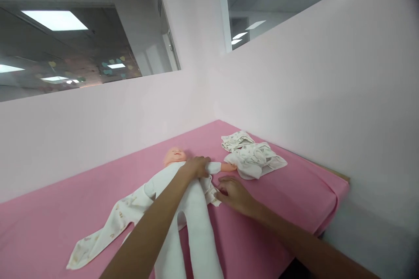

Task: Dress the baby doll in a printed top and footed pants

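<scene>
A baby doll [176,156] in a white bodysuit [196,213] lies on its back on a pink padded surface. One of its arms [228,167] stretches out to the right. Beneath the doll, a white baby garment with a small print [127,207] spreads out, showing at both sides. My left hand [196,167] rests at the doll's chest, its fingers curled over the upper part of the outstretched arm. Just below that arm, my right hand [233,192] closes its fingertips on the edge of the printed garment. The doll's other arm is hidden.
Crumpled white printed baby clothes [257,159] lie to the right, touching the doll's hand. The pink padded surface [262,209] ends at a right-hand edge. White walls [310,96] with windows meet in a corner behind it.
</scene>
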Demonstrator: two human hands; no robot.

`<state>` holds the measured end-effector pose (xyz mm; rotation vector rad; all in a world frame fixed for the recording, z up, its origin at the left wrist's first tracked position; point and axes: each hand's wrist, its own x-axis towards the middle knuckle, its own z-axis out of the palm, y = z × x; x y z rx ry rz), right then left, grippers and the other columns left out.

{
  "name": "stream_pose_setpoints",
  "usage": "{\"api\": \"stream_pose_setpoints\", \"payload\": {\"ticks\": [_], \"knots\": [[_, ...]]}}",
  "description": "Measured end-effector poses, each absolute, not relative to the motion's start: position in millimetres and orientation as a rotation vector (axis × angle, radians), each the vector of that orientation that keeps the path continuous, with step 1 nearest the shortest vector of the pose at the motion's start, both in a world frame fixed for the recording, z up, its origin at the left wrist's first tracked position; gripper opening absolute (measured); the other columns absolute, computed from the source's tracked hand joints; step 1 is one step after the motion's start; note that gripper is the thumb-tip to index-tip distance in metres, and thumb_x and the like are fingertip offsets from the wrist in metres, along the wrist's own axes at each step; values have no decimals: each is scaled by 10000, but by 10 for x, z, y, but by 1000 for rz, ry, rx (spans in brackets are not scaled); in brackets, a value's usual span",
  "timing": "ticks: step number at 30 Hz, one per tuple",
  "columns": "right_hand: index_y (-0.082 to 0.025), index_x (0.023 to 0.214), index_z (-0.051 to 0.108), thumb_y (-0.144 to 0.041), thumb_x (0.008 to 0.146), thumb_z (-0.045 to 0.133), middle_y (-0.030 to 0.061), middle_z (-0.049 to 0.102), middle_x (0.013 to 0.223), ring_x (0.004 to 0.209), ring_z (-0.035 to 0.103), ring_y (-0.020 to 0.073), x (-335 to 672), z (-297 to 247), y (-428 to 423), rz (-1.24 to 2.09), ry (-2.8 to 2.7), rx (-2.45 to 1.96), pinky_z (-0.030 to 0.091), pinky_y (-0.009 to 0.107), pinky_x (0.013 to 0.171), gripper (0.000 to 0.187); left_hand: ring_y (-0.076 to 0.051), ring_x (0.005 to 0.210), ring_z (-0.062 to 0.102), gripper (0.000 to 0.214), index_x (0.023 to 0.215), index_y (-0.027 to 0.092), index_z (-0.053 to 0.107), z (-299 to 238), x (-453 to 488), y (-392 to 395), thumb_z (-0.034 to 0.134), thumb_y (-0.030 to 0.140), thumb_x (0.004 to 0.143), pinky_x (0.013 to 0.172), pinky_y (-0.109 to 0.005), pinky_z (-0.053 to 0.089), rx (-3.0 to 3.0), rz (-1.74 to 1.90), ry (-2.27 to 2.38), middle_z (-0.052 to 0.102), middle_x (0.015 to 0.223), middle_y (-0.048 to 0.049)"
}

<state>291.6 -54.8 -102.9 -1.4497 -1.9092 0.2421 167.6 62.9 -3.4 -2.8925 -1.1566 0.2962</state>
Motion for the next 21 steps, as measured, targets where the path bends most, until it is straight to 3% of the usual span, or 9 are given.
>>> {"api": "stream_pose_setpoints", "payload": {"ticks": [3,6,9,13,17,21], "knots": [[-182,599,450,-145,777,554,1,588,760,795,540,151,3029,-1003,-576,266,-1950,-1410,399,297,811,209,-316,922,608,496,1093,214,586,-103,1674,723,677,467,676,769,-396,445,-2853,319,-1172,636,1046,-115],[-183,627,485,-190,779,581,-6,592,805,832,543,142,3140,-969,-552,309,-2023,-1369,407,269,788,180,-305,933,598,534,1135,232,553,-46,1601,745,641,536,705,742,-362,431,-2852,288,-1183,620,1071,-111],[-180,617,504,-272,744,640,-10,580,798,826,542,142,3127,-950,-498,307,-2071,-1393,404,257,749,208,-260,889,600,469,1132,242,542,62,1528,722,575,534,766,690,-307,411,-2868,249,-1198,612,1071,-92],[-169,579,509,-210,699,639,-5,578,775,777,530,142,3024,-912,-429,191,-2146,-1473,378,278,771,182,-231,840,593,403,1093,240,548,178,1441,630,535,515,798,641,-279,382,-2881,186,-1223,612,1031,-73],[-167,681,587,-163,734,563,66,611,856,887,518,209,3271,-746,-296,-42,-2176,-1600,352,328,817,58,-229,872,580,405,1094,254,540,262,1322,529,494,550,822,672,-282,381,-2890,96,-1255,610,1020,-54],[-132,805,632,-140,827,437,151,617,939,963,501,267,3878,-524,-14,-255,-2005,-1853,329,386,854,197,-231,896,567,420,1059,243,551,301,1205,459,481,584,824,693,-281,375,-2895,42,-1280,605,1013,-56]]}}
